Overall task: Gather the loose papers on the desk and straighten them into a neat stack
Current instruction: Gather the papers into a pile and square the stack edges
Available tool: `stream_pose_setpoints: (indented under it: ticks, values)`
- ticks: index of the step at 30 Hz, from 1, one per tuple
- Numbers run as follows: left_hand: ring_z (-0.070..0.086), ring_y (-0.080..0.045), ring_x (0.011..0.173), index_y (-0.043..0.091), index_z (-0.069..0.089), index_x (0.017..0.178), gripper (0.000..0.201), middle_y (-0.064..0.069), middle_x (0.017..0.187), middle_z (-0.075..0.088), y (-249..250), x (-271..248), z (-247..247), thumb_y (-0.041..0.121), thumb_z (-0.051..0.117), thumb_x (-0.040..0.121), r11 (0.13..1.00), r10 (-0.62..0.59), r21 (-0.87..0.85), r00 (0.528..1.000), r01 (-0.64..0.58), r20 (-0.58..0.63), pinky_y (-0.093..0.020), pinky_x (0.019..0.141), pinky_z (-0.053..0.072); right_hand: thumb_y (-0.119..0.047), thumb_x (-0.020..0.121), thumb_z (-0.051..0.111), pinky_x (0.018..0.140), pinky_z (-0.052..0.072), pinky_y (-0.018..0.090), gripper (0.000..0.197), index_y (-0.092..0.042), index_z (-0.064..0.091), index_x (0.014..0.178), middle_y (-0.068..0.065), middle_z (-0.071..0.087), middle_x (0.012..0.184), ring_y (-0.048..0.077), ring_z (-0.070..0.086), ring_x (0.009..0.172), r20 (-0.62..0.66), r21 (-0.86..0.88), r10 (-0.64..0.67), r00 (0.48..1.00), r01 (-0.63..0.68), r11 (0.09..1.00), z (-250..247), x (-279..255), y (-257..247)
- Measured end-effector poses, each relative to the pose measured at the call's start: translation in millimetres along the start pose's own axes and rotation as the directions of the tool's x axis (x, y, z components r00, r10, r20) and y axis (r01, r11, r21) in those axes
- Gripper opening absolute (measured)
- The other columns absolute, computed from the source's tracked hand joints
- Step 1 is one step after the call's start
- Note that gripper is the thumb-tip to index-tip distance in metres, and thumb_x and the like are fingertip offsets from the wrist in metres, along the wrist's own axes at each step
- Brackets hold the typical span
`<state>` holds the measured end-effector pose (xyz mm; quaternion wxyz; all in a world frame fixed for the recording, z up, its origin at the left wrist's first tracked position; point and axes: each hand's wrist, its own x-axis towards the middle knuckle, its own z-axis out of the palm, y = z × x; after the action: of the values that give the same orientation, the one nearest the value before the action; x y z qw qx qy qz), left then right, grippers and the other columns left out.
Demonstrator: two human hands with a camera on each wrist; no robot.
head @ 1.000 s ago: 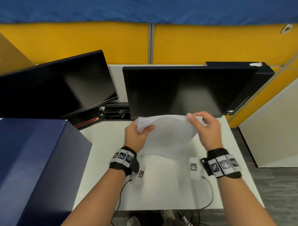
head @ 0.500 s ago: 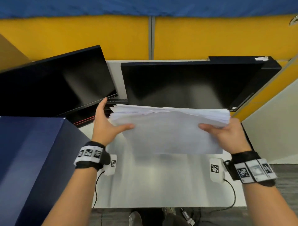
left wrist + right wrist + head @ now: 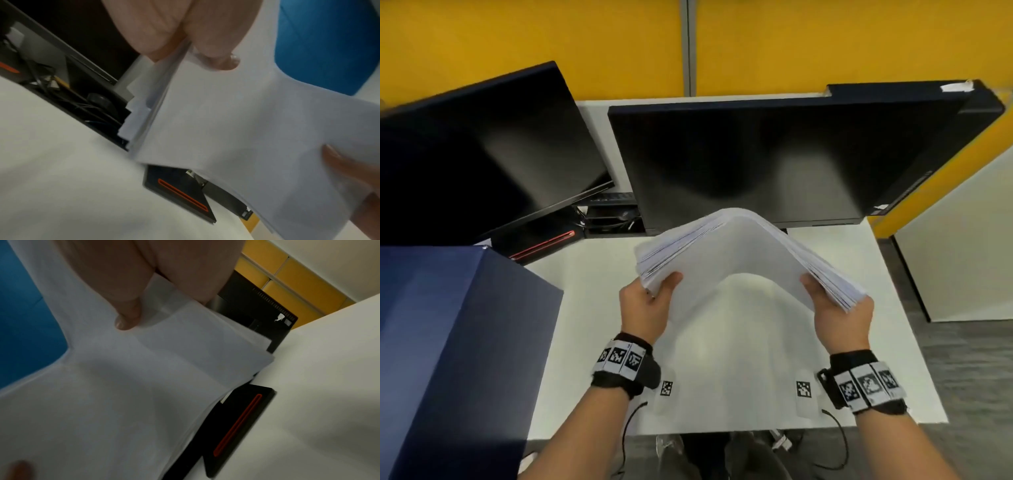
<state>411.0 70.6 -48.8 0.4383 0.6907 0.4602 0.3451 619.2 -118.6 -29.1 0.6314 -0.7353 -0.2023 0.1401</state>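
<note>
**Sheaf bowed upward between both hands**

Head view: half a second ago the thick sheaf of white paper sheets (image 3: 743,260) was held flat and level; now it arches up in the middle, its two ends pushed down and inward, held above the white desk top (image 3: 722,377) in front of the black centre monitor (image 3: 774,161). By my reading, that flex loosens the sheets so they can be jogged square; the fanned edges show they are not yet aligned. The left hand (image 3: 645,310) clamps the left end, thumb on top. The right hand (image 3: 840,318) clamps the right end likewise.

Left wrist view: thumb (image 3: 218,53) and fingers pinch the sheaf's edge, and stepped corners of sheets stick out behind it.

Right wrist view: the thumb (image 3: 127,316) presses the near face of the paper, with offset sheet corners showing beyond.
</note>
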Motion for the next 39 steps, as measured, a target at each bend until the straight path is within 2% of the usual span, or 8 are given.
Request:
stream_pose_setpoints:
  ticks: [3,6,8,11,20,24,32,39]
  values:
    - [0.066,0.017,0.071,0.013,0.074,0.094,0.027,0.021,0.078,0.072,-23,-3,-3,0.004,0.086,0.072,0.985,-0.123,-0.104,0.984,0.136,0.126,0.001,0.066,0.046,-0.003,0.08,0.078,0.071,0.046,0.001,0.031,-0.014,0.067,0.106,-0.033,0.071,0.085,-0.02,0.063,0.081,0.121,-0.108,0.037,0.992,-0.024,0.994,-7,1,32]
    - [0.075,-0.01,0.091,0.003,0.073,0.107,0.04,0.004,0.096,0.075,-52,2,1,-0.003,0.086,0.07,0.951,-0.268,-0.096,0.939,0.293,0.215,-0.007,0.07,0.052,0.001,0.071,0.084,0.088,0.052,0.013,0.058,-0.014,0.062,0.123,-0.017,0.07,0.115,-0.004,0.067,0.102,0.225,-0.152,0.184,0.957,-0.152,0.977,-13,1,65]
    - [0.074,-0.025,0.091,0.003,0.073,0.105,0.028,0.002,0.094,0.073,-55,10,9,-0.002,0.081,0.078,0.944,-0.301,-0.06,0.922,0.324,0.242,-0.012,0.068,0.056,-0.003,0.072,0.084,0.079,0.057,0.017,0.039,-0.013,0.071,0.108,-0.016,0.075,0.096,0.007,0.071,0.091,0.208,-0.174,0.225,0.952,-0.19,0.966,-11,5,72]
    - [0.067,-0.004,0.063,0.017,0.072,0.08,0.014,0.01,0.075,0.07,-40,20,13,0.019,0.085,0.076,0.946,-0.311,-0.044,0.937,0.322,0.159,-0.016,0.055,0.052,-0.015,0.076,0.083,0.058,0.051,0.007,0.017,-0.024,0.071,0.084,-0.015,0.07,0.081,-0.003,0.068,0.068,0.089,-0.121,0.248,0.965,-0.237,0.964,-5,11,54]
    - [0.073,-0.008,0.092,0.008,0.074,0.108,0.036,0.003,0.102,0.076,-44,4,6,0.002,0.086,0.074,0.969,-0.208,-0.084,0.948,0.234,0.24,-0.022,0.087,0.058,-0.011,0.076,0.083,0.067,0.046,0.002,0.029,-0.025,0.069,0.098,-0.029,0.072,0.085,-0.011,0.066,0.08,0.181,-0.196,0.176,0.968,-0.14,0.971,-11,9,62]
    - [0.071,0.004,0.078,0.008,0.075,0.1,0.021,0.007,0.089,0.073,-32,16,10,0.004,0.08,0.081,0.974,-0.18,-0.109,0.97,0.199,0.162,-0.006,0.072,0.052,-0.006,0.079,0.079,0.053,0.044,0.005,0.022,-0.023,0.067,0.072,-0.012,0.067,0.06,-0.009,0.06,0.052,0.065,-0.126,0.191,0.979,-0.182,0.975,-7,15,48]
    - [0.068,0.008,0.074,0.011,0.072,0.102,0.029,0.01,0.09,0.071,-37,2,23,0.014,0.085,0.077,0.948,-0.278,-0.128,0.954,0.292,0.114,-0.019,0.078,0.059,-0.026,0.081,0.08,0.067,0.049,0.003,0.021,-0.016,0.071,0.097,0.001,0.073,0.089,0.017,0.071,0.086,0.067,-0.212,0.259,0.964,-0.24,0.947,-4,8,76]
    - [0.066,-0.021,0.098,0.015,0.063,0.113,0.029,-0.003,0.106,0.067,-20,-1,23,0.015,0.074,0.086,0.929,-0.177,-0.33,0.984,0.169,0.006,-0.023,0.082,0.056,-0.036,0.071,0.076,0.073,0.05,0.016,0.042,-0.012,0.061,0.103,-0.002,0.065,0.093,-0.006,0.063,0.077,0.003,0.042,0.216,0.976,-0.216,0.976,8,5,40]
